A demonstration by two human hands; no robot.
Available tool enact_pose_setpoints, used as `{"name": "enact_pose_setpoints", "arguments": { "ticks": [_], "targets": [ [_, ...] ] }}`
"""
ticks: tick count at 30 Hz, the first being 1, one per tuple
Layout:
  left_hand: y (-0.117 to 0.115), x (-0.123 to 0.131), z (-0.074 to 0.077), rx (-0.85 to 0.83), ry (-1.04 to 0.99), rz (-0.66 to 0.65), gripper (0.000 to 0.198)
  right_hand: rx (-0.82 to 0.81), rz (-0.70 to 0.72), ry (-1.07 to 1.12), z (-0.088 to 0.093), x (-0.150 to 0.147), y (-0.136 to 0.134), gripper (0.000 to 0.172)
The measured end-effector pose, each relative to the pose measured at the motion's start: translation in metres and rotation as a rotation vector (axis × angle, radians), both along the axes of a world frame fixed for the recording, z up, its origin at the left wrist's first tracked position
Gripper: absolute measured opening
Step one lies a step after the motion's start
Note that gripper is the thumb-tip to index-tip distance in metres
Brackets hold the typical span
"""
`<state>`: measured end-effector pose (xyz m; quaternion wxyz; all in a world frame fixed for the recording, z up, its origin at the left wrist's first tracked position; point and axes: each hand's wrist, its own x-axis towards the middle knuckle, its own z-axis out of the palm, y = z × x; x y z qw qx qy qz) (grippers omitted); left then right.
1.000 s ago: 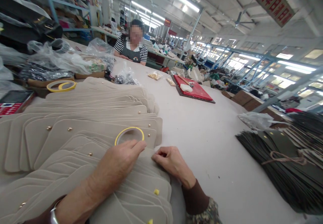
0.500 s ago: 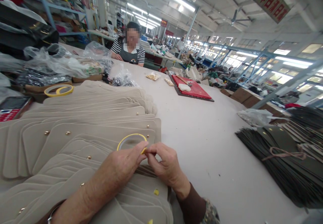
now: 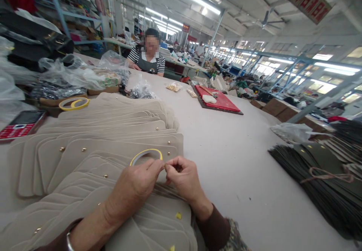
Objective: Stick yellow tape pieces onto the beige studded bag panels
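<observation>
My left hand (image 3: 138, 181) is closed around the near side of a roll of yellow tape (image 3: 147, 152), whose upper rim stands up behind the fingers. Thumb and forefinger of my right hand (image 3: 183, 175) are pinched together, touching the left fingertips at the roll's edge. Whatever lies in that pinch is too small to make out. Beneath both hands spread overlapping beige flat pieces (image 3: 98, 147) with rounded corners, several bearing small gold studs. A scrap of yellow tape (image 3: 178, 215) sticks to one piece near my right wrist.
Another yellow tape roll (image 3: 74, 104) and a red phone (image 3: 22, 124) lie at the left. A red board (image 3: 219, 99) and bags of gold studs (image 3: 173, 87) sit farther back. Tied dark pieces (image 3: 313, 179) lie at the right. A co-worker (image 3: 148, 57) sits across the table (image 3: 226, 149).
The view has shifted slightly, so the surroundings appear a little farther right. My hands stay together at the tape roll, with the right fingers slightly more curled.
</observation>
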<state>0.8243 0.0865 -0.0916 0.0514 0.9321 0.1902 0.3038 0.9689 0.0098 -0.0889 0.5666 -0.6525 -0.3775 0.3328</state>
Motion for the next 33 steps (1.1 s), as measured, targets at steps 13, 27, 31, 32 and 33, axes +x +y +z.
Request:
{"name": "enact_pose_setpoints", "arguments": {
  "ticks": [13, 27, 31, 32, 33],
  "targets": [
    [-0.007, 0.006, 0.008, 0.072, -0.095, 0.034, 0.024, -0.028, -0.087, 0.290, -0.010, 0.011, 0.009, 0.014],
    [0.010, 0.023, 0.012, -0.080, 0.623, 0.107, 0.026, 0.032, 0.020, -0.100, -0.046, 0.035, 0.013, 0.016],
    [0.012, 0.015, 0.011, -0.216, 0.659, 0.089, 0.027, 0.008, 0.027, -0.023, -0.048, 0.039, 0.014, 0.018],
    [0.012, 0.013, 0.011, -0.250, 0.664, 0.096, 0.027, 0.005, 0.034, 0.001, -0.047, 0.040, 0.014, 0.018],
    [0.012, 0.010, 0.012, -0.276, 0.673, 0.102, 0.027, -0.001, 0.043, 0.028, -0.046, 0.042, 0.013, 0.020]
  ]
}}
